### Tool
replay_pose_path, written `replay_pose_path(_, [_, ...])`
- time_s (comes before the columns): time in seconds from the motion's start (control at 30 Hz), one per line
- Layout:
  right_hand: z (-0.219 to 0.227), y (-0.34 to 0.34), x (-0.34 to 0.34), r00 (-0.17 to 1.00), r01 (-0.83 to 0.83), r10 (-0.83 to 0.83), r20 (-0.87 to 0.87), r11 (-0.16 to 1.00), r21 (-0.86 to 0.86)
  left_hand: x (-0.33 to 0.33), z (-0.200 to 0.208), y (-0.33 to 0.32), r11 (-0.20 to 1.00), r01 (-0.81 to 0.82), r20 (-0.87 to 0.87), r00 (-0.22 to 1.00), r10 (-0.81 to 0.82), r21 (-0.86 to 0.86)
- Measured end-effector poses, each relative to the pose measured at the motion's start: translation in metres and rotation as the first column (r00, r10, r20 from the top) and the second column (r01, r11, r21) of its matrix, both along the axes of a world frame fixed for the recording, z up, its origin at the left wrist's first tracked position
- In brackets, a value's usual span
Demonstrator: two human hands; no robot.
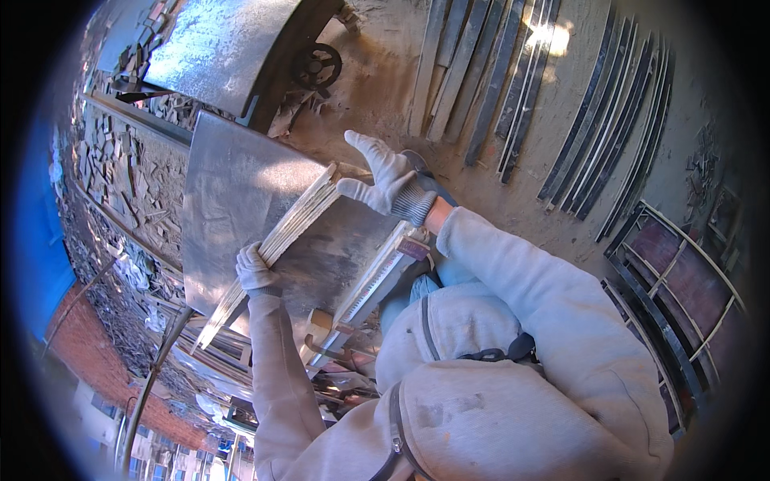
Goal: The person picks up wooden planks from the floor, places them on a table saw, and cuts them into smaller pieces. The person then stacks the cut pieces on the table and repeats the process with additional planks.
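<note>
while a gloved left hand (255,271) grips layered wooden strips (298,218) lying across the metal worktable (233,172), apparently to keep them bundled, the gloved right hand (383,180) spreads wide at the worktable's right edge, near their upper end, contact unclear.

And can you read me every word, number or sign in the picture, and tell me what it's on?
None can be read.
Pale strip beside the metal tabletop: tiny ruler-like marks, too small to read.
Wooden strips in the left hand: no writing that I can make out.
Grey jacket: a dark smudge, but no readable letters.
</note>
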State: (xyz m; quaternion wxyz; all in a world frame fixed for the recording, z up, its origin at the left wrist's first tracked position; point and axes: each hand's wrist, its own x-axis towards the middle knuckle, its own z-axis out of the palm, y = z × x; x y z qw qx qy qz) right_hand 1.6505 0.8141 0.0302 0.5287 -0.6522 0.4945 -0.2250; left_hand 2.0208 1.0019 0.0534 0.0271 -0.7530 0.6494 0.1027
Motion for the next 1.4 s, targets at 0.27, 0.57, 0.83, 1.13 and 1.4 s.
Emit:
replay_pose_path(0.27, [0.006, -0.033, 0.059, 0.969, -0.223, 0.218, 0.115, 0.974, 0.034, -0.033, -0.001, -0.013, 0.991, -0.045, 0.029, 0.998, 0.049, -0.129])
replay_pose_path(0.57, [0.044, -0.019, 0.124, 0.413, -0.910, 0.627, -0.660, 0.256, -0.325, -0.031, -0.009, -0.005, 0.986, -0.164, 0.051, 0.985, 0.163, 0.013])
replay_pose_path(0.83, [0.017, -0.036, 0.181, 0.494, -0.838, 0.625, -0.604, 0.159, -0.521, -0.021, -0.019, 0.003, 0.966, -0.236, -0.032, 0.972, 0.234, -0.108])
replay_pose_path(1.13, [0.048, -0.093, 0.264, 0.437, -0.878, 0.573, -0.694, 0.104, -0.466, 0.066, -0.019, -0.032, 0.943, -0.323, -0.034, 0.947, 0.321, -0.081])
replay_pose_path(1.4, [0.045, -0.154, 0.364, 0.368, -0.927, 0.502, -0.783, 0.128, -0.354, 0.166, -0.011, -0.109, 0.940, -0.340, -0.050, 0.939, 0.341, 0.010])
